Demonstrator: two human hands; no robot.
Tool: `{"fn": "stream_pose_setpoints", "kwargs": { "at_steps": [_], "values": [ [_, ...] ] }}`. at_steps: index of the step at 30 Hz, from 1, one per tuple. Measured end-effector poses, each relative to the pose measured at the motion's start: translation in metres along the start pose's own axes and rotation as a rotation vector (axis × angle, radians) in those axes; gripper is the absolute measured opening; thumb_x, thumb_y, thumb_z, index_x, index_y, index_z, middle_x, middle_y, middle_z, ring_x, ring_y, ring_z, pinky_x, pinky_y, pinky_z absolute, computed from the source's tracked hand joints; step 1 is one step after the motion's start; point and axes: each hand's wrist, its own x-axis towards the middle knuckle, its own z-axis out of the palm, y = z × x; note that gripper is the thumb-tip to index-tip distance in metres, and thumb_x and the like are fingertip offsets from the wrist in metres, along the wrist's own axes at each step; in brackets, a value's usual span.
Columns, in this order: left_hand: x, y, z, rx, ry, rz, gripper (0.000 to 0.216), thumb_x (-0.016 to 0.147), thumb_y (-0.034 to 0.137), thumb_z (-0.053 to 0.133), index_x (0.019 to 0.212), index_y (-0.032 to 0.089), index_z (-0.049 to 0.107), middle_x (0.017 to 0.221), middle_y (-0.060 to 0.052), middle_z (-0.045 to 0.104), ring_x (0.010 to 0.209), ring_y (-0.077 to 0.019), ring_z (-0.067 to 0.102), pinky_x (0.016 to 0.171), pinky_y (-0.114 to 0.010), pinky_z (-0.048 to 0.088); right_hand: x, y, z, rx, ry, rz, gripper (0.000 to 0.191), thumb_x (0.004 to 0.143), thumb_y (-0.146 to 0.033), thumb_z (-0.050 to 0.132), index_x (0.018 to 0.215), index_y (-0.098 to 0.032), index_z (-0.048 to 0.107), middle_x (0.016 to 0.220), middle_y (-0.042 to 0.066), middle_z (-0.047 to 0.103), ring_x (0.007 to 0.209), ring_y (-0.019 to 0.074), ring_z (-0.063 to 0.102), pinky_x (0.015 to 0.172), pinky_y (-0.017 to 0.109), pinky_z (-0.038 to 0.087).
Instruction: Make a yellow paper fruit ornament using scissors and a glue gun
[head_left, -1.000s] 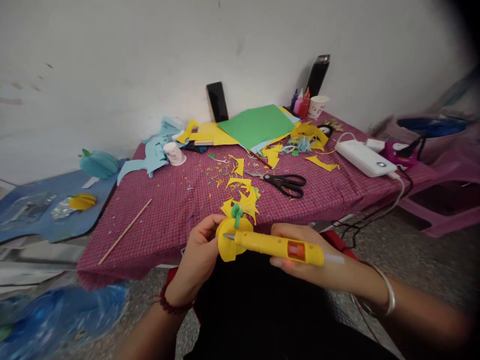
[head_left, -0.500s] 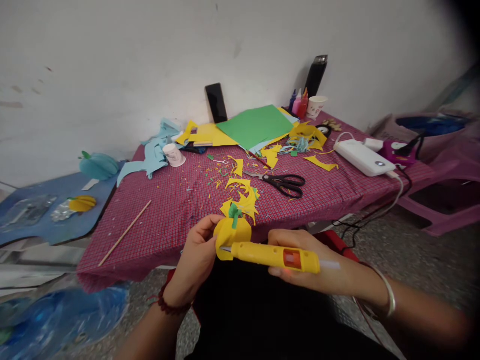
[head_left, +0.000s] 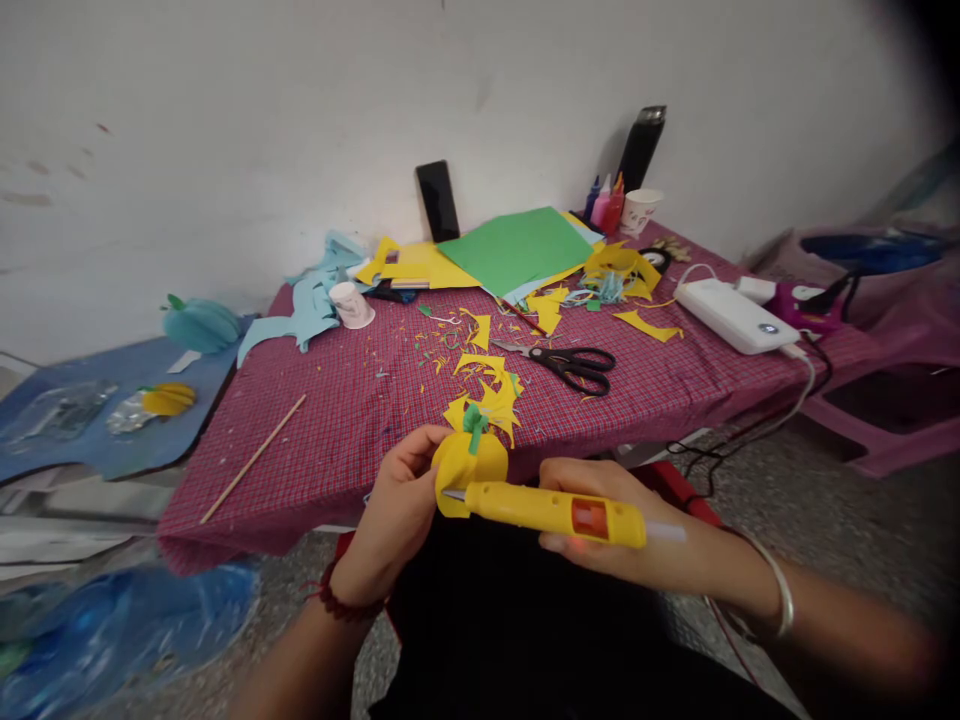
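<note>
Between the thumb and fingers of my left hand (head_left: 403, 510) is a yellow paper pumpkin (head_left: 489, 462) with a green stem piece on top. My right hand (head_left: 622, 510) is closed around a yellow hot glue gun (head_left: 529, 507), a clear glue stick poking out of its back end. The gun's metal tip rests at the left front of the pumpkin, touching or very near the paper. Beyond the pumpkin lie yellow paper scraps (head_left: 491, 400) and black-handled scissors (head_left: 574, 364).
A checked cloth covers the table (head_left: 360, 400). A wooden stick (head_left: 255, 458) lies at left, near a paper cup (head_left: 351, 305). Green paper (head_left: 521, 252), a phone (head_left: 437, 200) and a white power bank (head_left: 735, 315) with cables sit farther back. A blue paper pumpkin (head_left: 201, 325) stands on a blue board.
The view has shifted slightly. Both hands keep their holds, and the glue gun tip stays at the pumpkin's left front.
</note>
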Motion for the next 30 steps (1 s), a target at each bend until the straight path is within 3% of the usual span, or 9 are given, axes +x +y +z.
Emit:
{"fn": "stream_pose_setpoints", "kwargs": {
  "at_steps": [7, 21, 30],
  "values": [
    [0.002, 0.0009, 0.0011, -0.033, 0.007, -0.019, 0.028, 0.058, 0.024, 0.088, 0.077, 0.017, 0.069, 0.069, 0.001, 0.07, 0.057, -0.009, 0.061, 0.055, -0.018, 0.049, 0.0012, 0.001, 0.0004, -0.031, -0.029, -0.023, 0.02, 0.084, -0.031, 0.066, 0.081, -0.019, 0.051, 0.071, -0.005, 0.051, 0.058, 0.0076, 0.043, 0.052, 0.02, 0.032],
    [0.004, -0.0016, 0.0002, -0.122, -0.048, -0.113, 0.026, 0.059, 0.018, 0.088, 0.079, 0.017, 0.072, 0.073, 0.0, 0.074, 0.059, -0.0098, 0.065, 0.059, -0.019, 0.052, 0.0052, 0.0039, -0.0036, 0.007, 0.135, 0.021, 0.019, 0.084, -0.029, 0.063, 0.078, -0.02, 0.048, 0.07, -0.003, 0.052, 0.058, 0.0097, 0.045, 0.052, 0.022, 0.037],
    [0.007, -0.0054, -0.0048, -0.189, -0.063, -0.154, 0.026, 0.064, 0.018, 0.085, 0.085, 0.014, 0.072, 0.085, -0.006, 0.077, 0.071, -0.0159, 0.07, 0.069, -0.025, 0.056, 0.0013, -0.0004, -0.0001, -0.032, 0.069, -0.048, 0.018, 0.084, -0.026, 0.064, 0.078, -0.019, 0.048, 0.073, -0.004, 0.052, 0.06, 0.0088, 0.046, 0.054, 0.021, 0.035]
  ]
}}
